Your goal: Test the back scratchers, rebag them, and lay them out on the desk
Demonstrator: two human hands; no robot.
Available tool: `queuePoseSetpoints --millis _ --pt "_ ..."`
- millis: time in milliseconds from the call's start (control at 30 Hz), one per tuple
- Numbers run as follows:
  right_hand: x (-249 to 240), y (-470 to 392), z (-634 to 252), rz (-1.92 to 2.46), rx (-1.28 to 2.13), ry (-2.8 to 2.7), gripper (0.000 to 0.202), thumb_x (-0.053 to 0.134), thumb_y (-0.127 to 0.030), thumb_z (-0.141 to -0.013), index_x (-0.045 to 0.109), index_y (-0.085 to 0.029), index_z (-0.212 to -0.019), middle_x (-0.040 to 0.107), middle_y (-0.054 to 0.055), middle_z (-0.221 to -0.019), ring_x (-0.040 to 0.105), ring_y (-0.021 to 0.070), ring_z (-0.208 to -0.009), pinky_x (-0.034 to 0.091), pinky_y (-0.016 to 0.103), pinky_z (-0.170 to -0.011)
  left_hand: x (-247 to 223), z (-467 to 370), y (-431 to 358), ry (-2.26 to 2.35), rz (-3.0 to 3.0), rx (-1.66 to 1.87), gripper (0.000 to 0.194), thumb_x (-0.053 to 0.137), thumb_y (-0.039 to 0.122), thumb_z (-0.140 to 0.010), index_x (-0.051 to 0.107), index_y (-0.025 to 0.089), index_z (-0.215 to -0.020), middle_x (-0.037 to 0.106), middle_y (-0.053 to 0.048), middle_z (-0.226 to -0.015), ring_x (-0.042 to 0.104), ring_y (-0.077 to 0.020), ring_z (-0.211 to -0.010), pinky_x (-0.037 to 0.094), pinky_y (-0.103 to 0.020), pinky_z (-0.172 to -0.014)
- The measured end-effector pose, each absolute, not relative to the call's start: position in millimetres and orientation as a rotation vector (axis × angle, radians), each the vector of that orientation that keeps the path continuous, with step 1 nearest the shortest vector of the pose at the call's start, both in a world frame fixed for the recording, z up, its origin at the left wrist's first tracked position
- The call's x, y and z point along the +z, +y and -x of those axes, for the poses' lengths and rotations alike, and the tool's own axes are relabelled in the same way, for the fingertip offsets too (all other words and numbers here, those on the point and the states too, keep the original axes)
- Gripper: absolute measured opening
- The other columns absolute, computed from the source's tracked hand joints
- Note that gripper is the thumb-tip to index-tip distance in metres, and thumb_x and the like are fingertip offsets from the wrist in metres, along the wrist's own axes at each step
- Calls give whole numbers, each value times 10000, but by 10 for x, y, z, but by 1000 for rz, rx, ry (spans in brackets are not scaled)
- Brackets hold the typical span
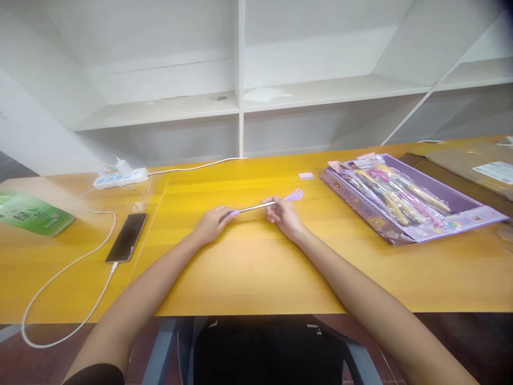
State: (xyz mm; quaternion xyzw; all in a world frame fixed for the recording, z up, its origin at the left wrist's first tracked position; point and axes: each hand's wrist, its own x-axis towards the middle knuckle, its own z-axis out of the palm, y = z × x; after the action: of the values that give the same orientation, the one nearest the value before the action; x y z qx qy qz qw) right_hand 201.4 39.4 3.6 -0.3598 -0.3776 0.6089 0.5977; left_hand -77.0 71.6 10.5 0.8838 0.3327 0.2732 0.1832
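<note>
A back scratcher (255,207) with a thin metal rod is stretched level between my two hands, just over the yellow table. My left hand (211,223) is closed around its purple handle. Close to the other end, the fingers of my right hand (285,216) pinch the rod. Beyond them sticks out the purple claw-shaped head (295,195). A small purple card (306,175) lies on the table behind the head.
On the right, a purple display box (465,197) holds several wrapped back scratchers, beside a cardboard box (460,166). At left are a phone (127,238) on a white charging cable (96,247), a power strip (120,178) and a green bottle (36,214). White shelves (240,101) stand behind.
</note>
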Motion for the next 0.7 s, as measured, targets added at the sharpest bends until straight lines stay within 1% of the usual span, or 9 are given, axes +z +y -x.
queuePoseSetpoints --millis 100,200,300,367,433,467,533,633,700 --pt "63 389 -2032 833 1463 -914 346 726 -521 -882 748 -179 -932 593 -15 -641 261 75 -452 362 251 -462 113 775 712 937 -2522 786 340 478 441 -1114 720 220 -1204 719 -73 -1020 667 -208 -938 522 -339 -877" --pt "104 392 -2081 842 1553 -918 375 774 -561 -855 736 -193 -919 590 -14 -673 304 86 -483 380 258 -484 127 779 708 943 -2523 794 329 483 437 -1113 719 221 -1191 701 -62 -974 653 -202 -895 510 -329 -837" --pt "133 405 -2137 856 1614 -816 421 771 -615 -847 721 -208 -944 564 -23 -699 353 95 -505 356 244 -463 142 780 698 933 -2505 816 329 473 429 -1118 713 221 -1205 687 -55 -954 646 -197 -879 502 -321 -822" --pt "132 416 -2157 855 1594 -733 437 757 -643 -849 710 -220 -948 552 -28 -717 371 94 -511 329 229 -433 147 780 692 916 -2492 832 323 479 424 -1117 711 218 -1208 696 -57 -979 654 -196 -904 503 -321 -843" --pt "114 425 -2155 855 1499 -683 414 789 -618 -836 679 -222 -883 564 -29 -750 391 83 -516 325 209 -410 146 781 691 910 -2482 838 319 491 427 -1114 713 214 -1197 707 -59 -1004 661 -197 -927 506 -323 -869" --pt "101 430 -2148 858 1444 -669 403 822 -586 -822 657 -219 -845 576 -29 -770 413 76 -523 340 197 -407 144 782 694 916 -2480 833 320 493 431 -1113 714 214 -1194 710 -60 -1014 664 -198 -936 507 -326 -879" --pt "74 438 -2130 870 1356 -654 392 886 -507 -788 627 -212 -809 608 -28 -813 485 67 -558 410 176 -430 139 783 704 940 -2476 809 333 486 443 -1113 714 213 -1190 714 -62 -1026 667 -201 -943 509 -333 -889" --pt "50 450 -2122 887 1331 -652 377 936 -423 -758 635 -220 -858 642 -28 -830 618 92 -653 544 183 -526 139 785 718 968 -2467 744 364 472 476 -1111 719 217 -1180 717 -64 -1015 665 -208 -925 517 -344 -873" --pt "45 457 -2131 893 1329 -656 380 946 -392 -758 628 -227 -886 647 -34 -801 675 113 -698 603 203 -588 145 785 717 961 -2461 708 382 465 497 -1108 721 222 -1180 722 -68 -1016 665 -212 -916 523 -350 -870"
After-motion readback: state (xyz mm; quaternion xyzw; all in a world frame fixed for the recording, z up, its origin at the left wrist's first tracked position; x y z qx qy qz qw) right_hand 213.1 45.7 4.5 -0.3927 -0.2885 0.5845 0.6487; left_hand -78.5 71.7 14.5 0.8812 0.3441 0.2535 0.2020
